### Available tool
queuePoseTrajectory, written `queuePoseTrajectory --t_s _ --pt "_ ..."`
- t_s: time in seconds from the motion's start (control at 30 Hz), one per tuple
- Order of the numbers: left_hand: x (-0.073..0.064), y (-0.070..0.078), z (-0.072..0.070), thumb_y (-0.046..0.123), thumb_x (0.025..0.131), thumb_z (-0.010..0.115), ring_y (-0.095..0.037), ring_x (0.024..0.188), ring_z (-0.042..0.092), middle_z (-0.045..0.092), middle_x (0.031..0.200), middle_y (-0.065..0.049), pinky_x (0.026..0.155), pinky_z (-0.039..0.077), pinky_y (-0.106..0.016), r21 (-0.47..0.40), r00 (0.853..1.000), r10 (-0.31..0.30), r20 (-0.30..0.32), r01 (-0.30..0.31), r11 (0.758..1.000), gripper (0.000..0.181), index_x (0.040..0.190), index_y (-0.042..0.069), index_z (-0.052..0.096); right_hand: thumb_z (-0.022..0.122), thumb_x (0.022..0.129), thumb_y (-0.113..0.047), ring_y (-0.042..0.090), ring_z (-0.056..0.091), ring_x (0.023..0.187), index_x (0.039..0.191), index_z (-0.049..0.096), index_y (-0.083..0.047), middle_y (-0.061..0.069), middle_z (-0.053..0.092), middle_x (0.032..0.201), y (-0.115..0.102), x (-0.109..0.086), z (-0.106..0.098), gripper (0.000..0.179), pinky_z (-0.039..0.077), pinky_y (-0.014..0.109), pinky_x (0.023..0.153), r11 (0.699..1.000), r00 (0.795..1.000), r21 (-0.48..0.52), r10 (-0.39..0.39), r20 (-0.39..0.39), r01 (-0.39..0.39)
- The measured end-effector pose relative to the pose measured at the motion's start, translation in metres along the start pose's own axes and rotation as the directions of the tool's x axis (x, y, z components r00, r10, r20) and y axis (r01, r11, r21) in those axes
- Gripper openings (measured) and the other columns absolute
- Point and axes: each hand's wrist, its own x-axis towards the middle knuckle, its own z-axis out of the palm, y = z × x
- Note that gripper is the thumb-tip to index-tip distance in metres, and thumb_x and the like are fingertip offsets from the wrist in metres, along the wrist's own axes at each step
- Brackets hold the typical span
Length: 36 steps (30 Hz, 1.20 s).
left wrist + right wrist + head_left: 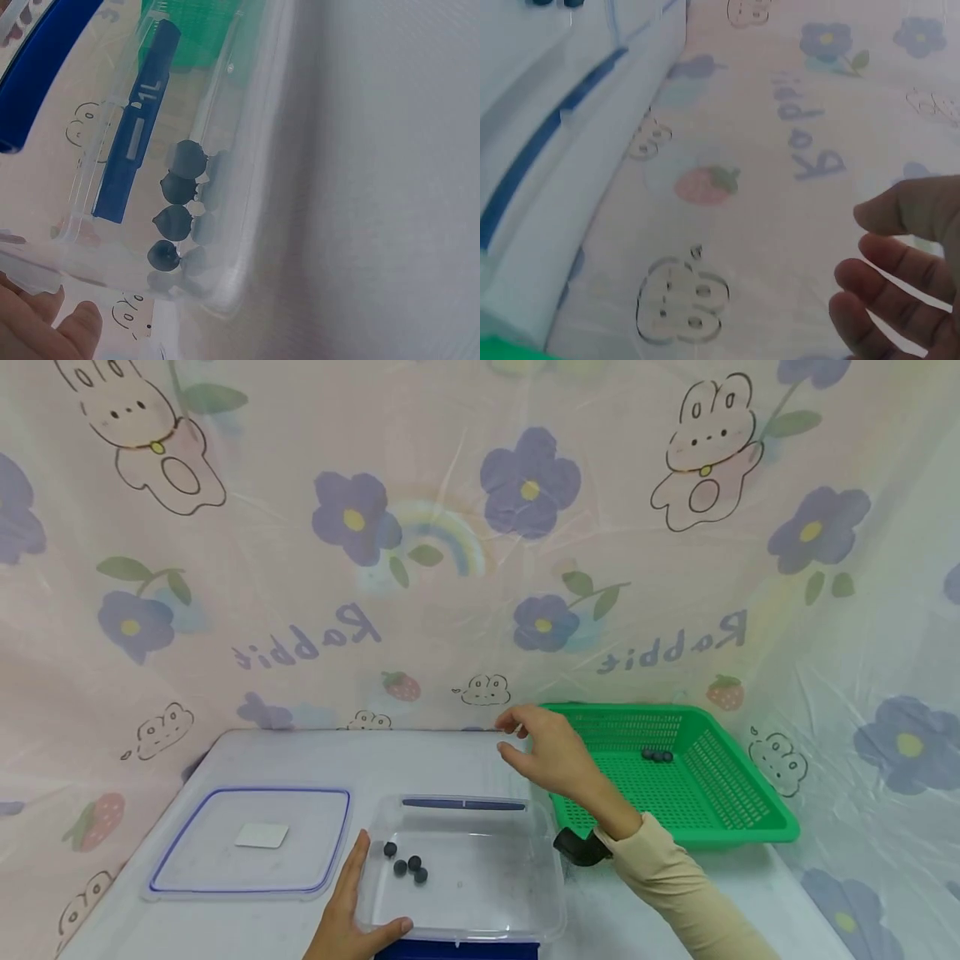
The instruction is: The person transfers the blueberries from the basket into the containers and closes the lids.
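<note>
A clear plastic container (495, 893) with blue latches stands at the front middle of the table. Several blueberries (400, 867) lie inside it toward the left; the left wrist view shows these blueberries (178, 223) in a row through the clear wall. My left hand (351, 906) holds the container's front left corner, fingers along its left side and thumb at the front rim. Above the table, between container and green basket (750, 827), my right hand (551, 752) hangs in the air, fingers loosely bent, nothing between them. Three blueberries (657, 757) sit in the basket.
Left of the container lies a clear lid (202, 843) with a blue seal, a small white card (262, 836) on or under it. A patterned rabbit-and-flower curtain (442, 610) hangs behind the white table (300, 760). The basket stands at the back right.
</note>
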Motion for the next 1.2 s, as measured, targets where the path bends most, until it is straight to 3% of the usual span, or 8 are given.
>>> queuePoseTrajectory --t_s 0.2,0.47,0.8,0.97,1.2 --pt "0.001 0.005 -0.001 0.041 0.067 0.075 -0.037 0.128 0.012 0.002 0.147 -0.01 0.09 0.013 -0.066 0.028 0.984 -0.156 0.084 0.154 0.988 0.107 0.144 0.026 0.002 0.063 0.079 -0.017 0.013 0.054 0.076 0.096 0.059 -0.018 -0.008 0.058 0.089 0.023 -0.002 -0.023 0.017 0.045 0.027 0.061 0.994 0.996 -0.073 0.075 -0.039 -0.078" --pt "0.001 0.004 0.0 0.041 0.066 0.076 -0.039 0.126 0.012 0.004 0.147 -0.011 0.087 0.013 -0.068 0.015 0.988 -0.139 0.064 0.138 0.99 0.107 0.143 0.029 0.003 0.062 0.082 -0.019 0.017 0.055 0.079 0.097 0.059 -0.014 -0.001 0.061 0.089 0.065 -0.012 -0.051 0.016 0.046 0.035 0.064 0.982 0.983 -0.077 0.167 -0.071 -0.173" --pt "0.002 0.008 -0.002 0.048 0.065 0.074 -0.039 0.129 0.008 -0.001 0.148 -0.007 0.086 0.013 -0.068 0.078 0.96 -0.26 0.1 0.253 0.964 0.109 0.143 0.031 -0.001 0.06 0.083 -0.015 0.025 0.056 0.079 0.096 0.059 -0.008 0.007 0.062 0.086 0.115 -0.028 -0.067 0.014 0.046 0.042 0.064 0.952 0.954 -0.105 0.274 -0.124 -0.287" --pt "0.003 0.01 -0.002 0.048 0.064 0.074 -0.04 0.128 0.009 0.0 0.147 -0.009 0.086 0.015 -0.068 0.089 0.954 -0.283 0.098 0.275 0.957 0.11 0.143 0.031 -0.001 0.059 0.083 -0.016 0.03 0.055 0.083 0.097 0.059 -0.007 0.012 0.061 0.092 0.134 -0.033 -0.068 0.017 0.045 0.044 0.066 0.924 0.936 -0.156 0.338 -0.099 -0.35" --pt "0.003 0.012 -0.001 0.048 0.064 0.074 -0.041 0.128 0.01 0.0 0.147 -0.01 0.085 0.015 -0.068 0.072 0.954 -0.284 0.098 0.278 0.958 0.11 0.142 0.031 -0.001 0.06 0.082 -0.019 0.028 0.054 0.078 0.098 0.06 -0.005 0.016 0.059 0.093 0.151 -0.037 -0.066 0.021 0.045 0.044 0.06 0.873 0.912 -0.273 0.406 -0.056 -0.405"
